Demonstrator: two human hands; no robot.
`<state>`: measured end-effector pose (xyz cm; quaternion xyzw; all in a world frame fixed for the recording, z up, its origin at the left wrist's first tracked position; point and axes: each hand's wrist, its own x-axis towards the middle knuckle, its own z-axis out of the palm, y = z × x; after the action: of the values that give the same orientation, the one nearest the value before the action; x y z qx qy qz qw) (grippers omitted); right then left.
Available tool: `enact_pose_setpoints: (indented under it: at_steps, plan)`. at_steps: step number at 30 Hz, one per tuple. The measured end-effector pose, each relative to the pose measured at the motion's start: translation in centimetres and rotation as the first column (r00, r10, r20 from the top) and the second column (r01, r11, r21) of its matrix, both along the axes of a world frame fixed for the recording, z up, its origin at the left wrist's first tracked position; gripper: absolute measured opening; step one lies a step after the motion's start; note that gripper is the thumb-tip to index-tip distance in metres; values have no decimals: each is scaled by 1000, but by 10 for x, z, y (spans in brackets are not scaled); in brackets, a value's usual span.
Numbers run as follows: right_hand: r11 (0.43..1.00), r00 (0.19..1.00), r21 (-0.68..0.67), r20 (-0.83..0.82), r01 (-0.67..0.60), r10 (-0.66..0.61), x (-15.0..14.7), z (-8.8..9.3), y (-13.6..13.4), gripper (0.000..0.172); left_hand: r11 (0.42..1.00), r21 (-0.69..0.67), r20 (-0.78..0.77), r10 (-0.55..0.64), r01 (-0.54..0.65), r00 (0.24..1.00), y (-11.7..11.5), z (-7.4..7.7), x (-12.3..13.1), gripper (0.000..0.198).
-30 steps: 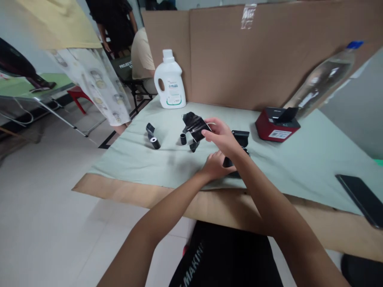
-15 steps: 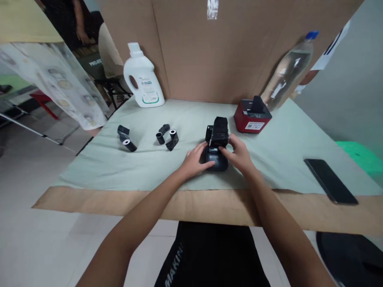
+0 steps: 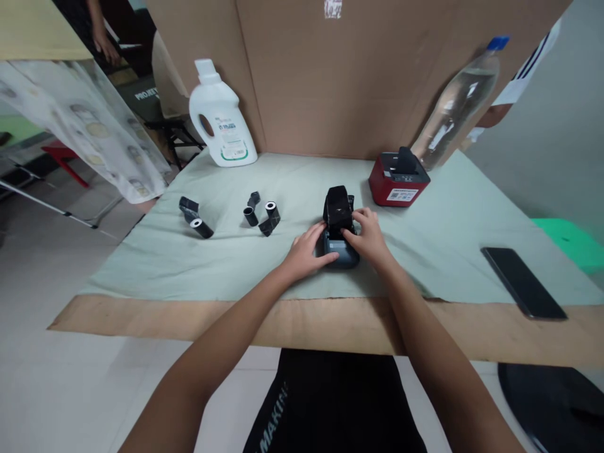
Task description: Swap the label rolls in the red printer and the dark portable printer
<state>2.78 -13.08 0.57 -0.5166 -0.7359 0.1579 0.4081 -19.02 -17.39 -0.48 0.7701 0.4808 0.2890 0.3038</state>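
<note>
Hands flank the black printer (image 3: 338, 242) at mid-cloth (image 3: 236, 264): your left hand (image 3: 306, 250) rests on its left side, your right hand (image 3: 370, 238) pinches the raised lid (image 3: 338, 212). Forcing that lid while the roll sits askew could jam it, I think. Printer's long axis runs away from you, lid hinged at the far end

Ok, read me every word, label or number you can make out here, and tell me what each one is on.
"MAKIN", cut off at the frame edge: on the black garment in the person's lap.
"PROJE", partly hidden: on the dark chair back behind the table.
White bottle label: too blurred to read.
Red device sticker: a code and small print, unreadable.
Tape on the cardboard wall: illegible.
</note>
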Motion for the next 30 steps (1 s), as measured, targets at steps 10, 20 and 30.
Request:
enact_pose_setpoints:
  at_steps: [10, 20, 30]
  plan:
    - [939, 924, -8, -177, -345, 338, 18, 18, -28, 29, 994, 110, 76, -28, 19, 997, 2, -8, -3, 85]
    - [994, 890, -90, -456, -68, 19, 18, 12, -5, 30, 908, 414, -49, -50, 66, 998, -12, -3, 4, 37]
    - [924, 876, -251, -460, -287, 147, 11, 0, 4, 39, 924, 378, 46, 41, -55, 998, -6, -6, 2, 81]
